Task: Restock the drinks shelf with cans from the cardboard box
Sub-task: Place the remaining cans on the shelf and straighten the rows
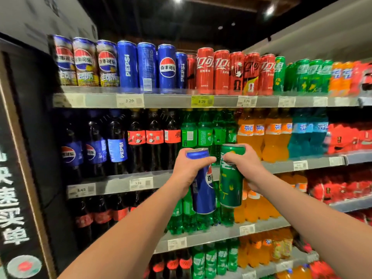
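Note:
My left hand (188,170) grips a tall blue Pepsi can (203,195) near its top. Beside it my right hand (246,165) grips a tall green Sprite can (230,182) the same way. Both cans are held upright and nearly touch, in front of the second shelf. The top shelf (171,100) carries a row of cans: blue Pepsi cans (148,66) at the left, red cola cans (221,70) in the middle, green Sprite cans (308,75) to the right. The cardboard box is not in view.
Lower shelves hold bottles: dark cola (136,141), green Sprite (205,129), orange Fanta (271,135), blue ones (310,133) and red packs (350,137). A black panel with white lettering (14,178) bounds the shelving at the left. Price tags line the shelf edges.

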